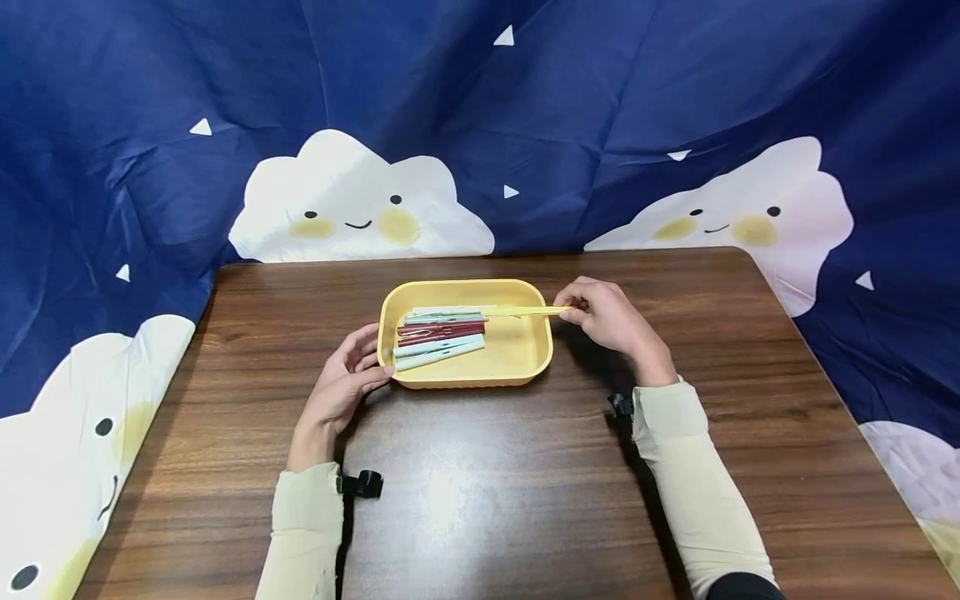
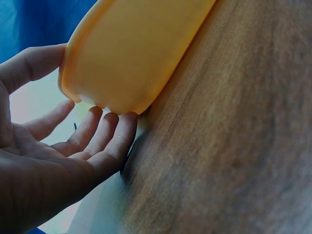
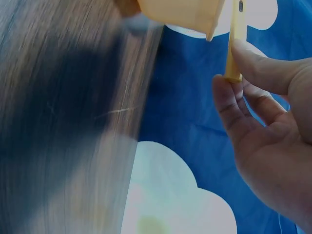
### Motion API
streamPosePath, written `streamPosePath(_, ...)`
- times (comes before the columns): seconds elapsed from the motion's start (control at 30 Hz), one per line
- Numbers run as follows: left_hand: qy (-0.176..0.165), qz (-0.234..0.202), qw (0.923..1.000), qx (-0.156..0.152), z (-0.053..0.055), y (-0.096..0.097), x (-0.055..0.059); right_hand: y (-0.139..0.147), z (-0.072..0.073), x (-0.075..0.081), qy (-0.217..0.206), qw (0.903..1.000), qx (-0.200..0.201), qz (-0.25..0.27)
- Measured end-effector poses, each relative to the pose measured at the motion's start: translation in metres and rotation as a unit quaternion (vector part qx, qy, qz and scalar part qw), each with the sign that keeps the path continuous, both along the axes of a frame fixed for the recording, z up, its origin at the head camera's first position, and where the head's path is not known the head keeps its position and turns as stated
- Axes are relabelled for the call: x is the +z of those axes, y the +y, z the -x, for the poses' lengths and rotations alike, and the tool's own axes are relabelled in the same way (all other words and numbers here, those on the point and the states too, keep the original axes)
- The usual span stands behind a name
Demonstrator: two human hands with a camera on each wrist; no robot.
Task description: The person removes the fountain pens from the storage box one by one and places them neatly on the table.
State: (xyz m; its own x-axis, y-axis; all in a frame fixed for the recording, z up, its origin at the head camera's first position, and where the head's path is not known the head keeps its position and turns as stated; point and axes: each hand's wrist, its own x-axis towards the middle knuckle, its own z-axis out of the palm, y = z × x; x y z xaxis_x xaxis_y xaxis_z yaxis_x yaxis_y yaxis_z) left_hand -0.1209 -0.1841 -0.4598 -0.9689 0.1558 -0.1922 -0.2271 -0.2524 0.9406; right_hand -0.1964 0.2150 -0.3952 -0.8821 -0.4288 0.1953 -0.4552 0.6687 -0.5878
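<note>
A yellow plastic tray (image 1: 510, 367) sits on the table, its left end in my left hand (image 1: 347, 385). The thumb is at the near corner of the rim, and the other fingertips (image 2: 127, 117) rest along the outer end wall. By the tray's right end, my right hand (image 1: 603, 312) pinches the end of a slim yellow clothespin (image 1: 528, 311) between thumb and fingers. It reaches leftward over the rim. Inside, toward the left, lie pale green clothespins (image 1: 438, 352), dark red clothespins (image 1: 441, 332) and a whitish one (image 1: 453, 311) at the back.
The brown wooden table (image 1: 480, 492) extends around the tray. Behind it hangs a dark blue curtain (image 1: 555, 100) with white smiling clouds and small triangles. A black wrist strap (image 1: 362, 484) is on the left sleeve, with another dark strap piece (image 1: 621, 406) at the right cuff.
</note>
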Motion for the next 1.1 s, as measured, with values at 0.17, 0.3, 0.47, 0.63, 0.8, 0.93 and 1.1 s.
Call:
streamPosePath(0.17,0.002,0.002,1.0000,-0.002,0.000,0.000,0.001,0.007,0.001,0.000,0.003,1.0000,-0.007,-0.004)
streamPosePath(0.3,0.001,0.005,1.0000,-0.001,0.000,0.000,0.000,0.013,0.001,-0.001,0.000,0.9999,-0.013,-0.001)
streamPosePath(0.47,-0.001,0.005,1.0000,-0.001,0.000,0.000,0.000,0.020,0.000,-0.003,0.003,0.9998,-0.018,0.001)
streamPosePath(0.63,0.000,0.005,1.0000,-0.002,0.000,0.000,0.001,0.029,0.001,-0.003,0.011,0.9997,-0.022,-0.006)
streamPosePath(0.8,0.002,0.007,1.0000,-0.001,0.001,0.000,0.000,0.039,0.002,-0.003,0.014,0.9996,-0.024,-0.009)
streamPosePath(0.93,-0.001,0.006,1.0000,0.000,0.001,-0.001,-0.001,0.047,0.002,-0.004,0.018,0.9993,-0.028,-0.014)
streamPosePath(1.1,-0.002,0.004,1.0000,-0.001,0.001,0.000,-0.002,0.057,0.004,-0.007,0.019,0.9991,-0.032,-0.020)
